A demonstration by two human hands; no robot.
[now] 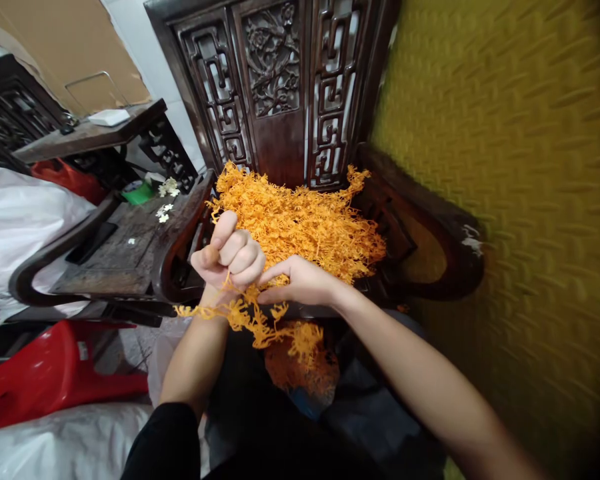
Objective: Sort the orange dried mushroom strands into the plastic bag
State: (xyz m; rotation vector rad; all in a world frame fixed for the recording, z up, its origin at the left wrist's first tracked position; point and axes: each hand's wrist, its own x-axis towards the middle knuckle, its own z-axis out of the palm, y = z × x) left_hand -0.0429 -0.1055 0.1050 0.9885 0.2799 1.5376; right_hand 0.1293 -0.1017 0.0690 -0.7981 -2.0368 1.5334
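My left hand (pixel 235 257) is curled into a fist, with orange lace-like strands (pixel 255 320) running out from under its fingers. These curly strands hang across my left wrist and down over my lap. Close beside the fist, my right hand (pixel 303 283) has its thumb and fingers brought together at the same strands; the fingertips are partly hidden. Behind both hands, a large heap of the same orange strands (pixel 300 223) covers the seat of a dark carved wooden chair (pixel 280 147).
A wooden side chair (pixel 110 267) at left bears green tape (pixel 137 192) and small pale pieces (pixel 164 212). Below it is a red plastic stool (pixel 45 373). White sacks (pixel 20 227) stand at the left edge. A yellow textured surface (pixel 520 167) rises at right. An orange-brown clump (pixel 305 373) lies below my hands.
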